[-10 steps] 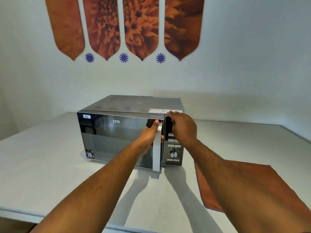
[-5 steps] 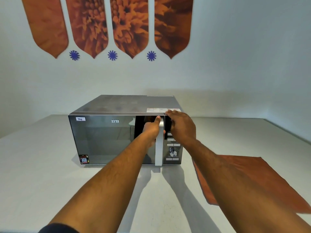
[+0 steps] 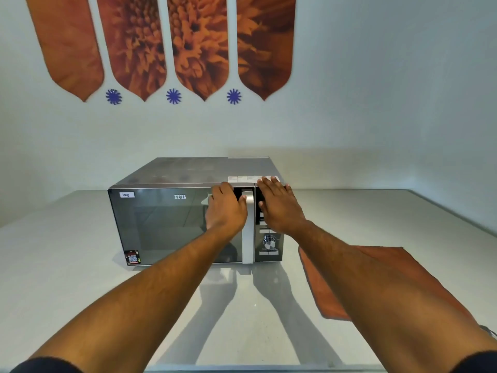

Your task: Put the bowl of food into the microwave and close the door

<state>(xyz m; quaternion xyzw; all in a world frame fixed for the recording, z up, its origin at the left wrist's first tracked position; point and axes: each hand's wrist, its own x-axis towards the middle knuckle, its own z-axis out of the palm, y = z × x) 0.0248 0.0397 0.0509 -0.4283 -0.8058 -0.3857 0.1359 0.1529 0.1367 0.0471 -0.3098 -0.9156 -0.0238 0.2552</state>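
Note:
A silver microwave [image 3: 193,170] with a dark mirrored door [image 3: 161,224] stands on the white counter, and the door sits flush with its front. My left hand [image 3: 226,207] lies flat against the door glass, just left of the vertical silver handle [image 3: 248,227], fingers spread and holding nothing. My right hand [image 3: 279,204] rests open on the top right corner and control panel [image 3: 269,243], fingers reaching over the top edge. The bowl of food is not visible; the door glass shows only reflections.
An orange cloth [image 3: 376,273] lies flat on the counter [image 3: 67,265] to the right of the microwave, partly under my right forearm. The wall behind carries orange flower panels [image 3: 161,41]. The counter's front edge runs along the bottom of the view.
The door has swung from slightly ajar to fully shut. My left hand let go of the handle and now presses flat on the glass. My right hand stayed on the top right corner.

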